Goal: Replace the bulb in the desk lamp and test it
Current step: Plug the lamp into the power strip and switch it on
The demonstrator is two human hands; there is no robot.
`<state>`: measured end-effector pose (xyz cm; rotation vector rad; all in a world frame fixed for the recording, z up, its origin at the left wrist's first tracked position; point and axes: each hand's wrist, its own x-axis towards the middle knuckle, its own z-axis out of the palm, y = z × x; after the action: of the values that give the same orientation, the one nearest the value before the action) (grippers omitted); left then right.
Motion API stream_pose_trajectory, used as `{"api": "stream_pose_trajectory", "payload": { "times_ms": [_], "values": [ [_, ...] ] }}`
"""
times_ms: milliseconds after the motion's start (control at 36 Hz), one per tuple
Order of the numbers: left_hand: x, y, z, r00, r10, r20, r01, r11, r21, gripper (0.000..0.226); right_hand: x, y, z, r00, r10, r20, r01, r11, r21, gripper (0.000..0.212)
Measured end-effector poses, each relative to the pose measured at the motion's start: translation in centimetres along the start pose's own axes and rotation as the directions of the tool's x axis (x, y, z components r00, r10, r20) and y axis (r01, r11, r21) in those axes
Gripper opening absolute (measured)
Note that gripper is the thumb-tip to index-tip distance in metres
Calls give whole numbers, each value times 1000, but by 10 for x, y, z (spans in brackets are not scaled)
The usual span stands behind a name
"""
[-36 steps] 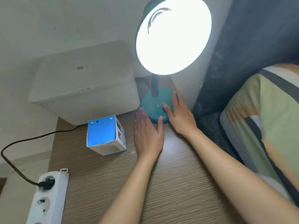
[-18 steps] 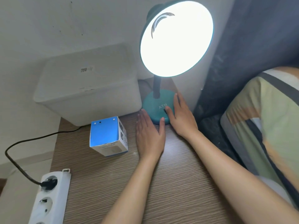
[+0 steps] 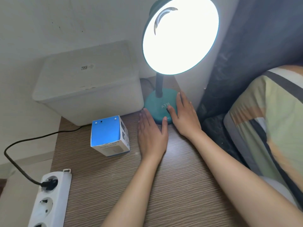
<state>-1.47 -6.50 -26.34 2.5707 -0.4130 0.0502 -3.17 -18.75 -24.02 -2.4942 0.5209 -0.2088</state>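
The teal desk lamp stands at the back of the wooden table, its round base (image 3: 157, 108) against the wall. Its shade (image 3: 180, 35) faces me and glows bright white, so the bulb inside is lost in glare. My right hand (image 3: 185, 117) lies on the base's right side with the thumb on the black switch. My left hand (image 3: 151, 136) rests flat on the table, fingers together, its fingertips touching the base's front left edge. A blue and white bulb box (image 3: 109, 138) stands just left of my left hand.
A white plastic bin (image 3: 88, 89) sits upside down behind the box. A white power strip (image 3: 49, 200) lies at the table's left front with a black plug and cord (image 3: 18, 166) in it. A striped pillow (image 3: 268, 125) and dark fabric fill the right.
Both hands stay where they were on the table and lamp base. The lamp is lit throughout. Only the camera has shifted slightly.
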Motion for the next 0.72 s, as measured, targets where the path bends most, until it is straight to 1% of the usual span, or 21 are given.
{"api": "stream_pose_trajectory", "payload": {
  "times_ms": [306, 444, 583, 639, 722],
  "values": [
    [-1, 1, -1, 1000, 2, 0, -2, 1000, -12, 80, 0, -1, -1, 1000, 6, -7, -6, 1000, 9, 66],
    [-1, 1, -1, 1000, 3, -3, -3, 1000, -14, 80, 0, -1, -3, 1000, 27, -11, -26, 997, 66, 68],
    [-1, 1, 0, 1000, 3, -17, -3, 1000, -11, 83, 6, -3, -1, 992, 82, -97, -63, 981, 185, 67],
    [-1, 1, 0, 1000, -1, -7, 0, 1000, -21, 79, 6, -4, 0, 990, 89, -111, -67, 980, 187, 66],
    [-1, 2, -1, 1000, -3, -8, 3, 1000, -26, 80, 4, -5, 2, 989, 70, -128, -51, 987, 151, 64]
  ]
}}
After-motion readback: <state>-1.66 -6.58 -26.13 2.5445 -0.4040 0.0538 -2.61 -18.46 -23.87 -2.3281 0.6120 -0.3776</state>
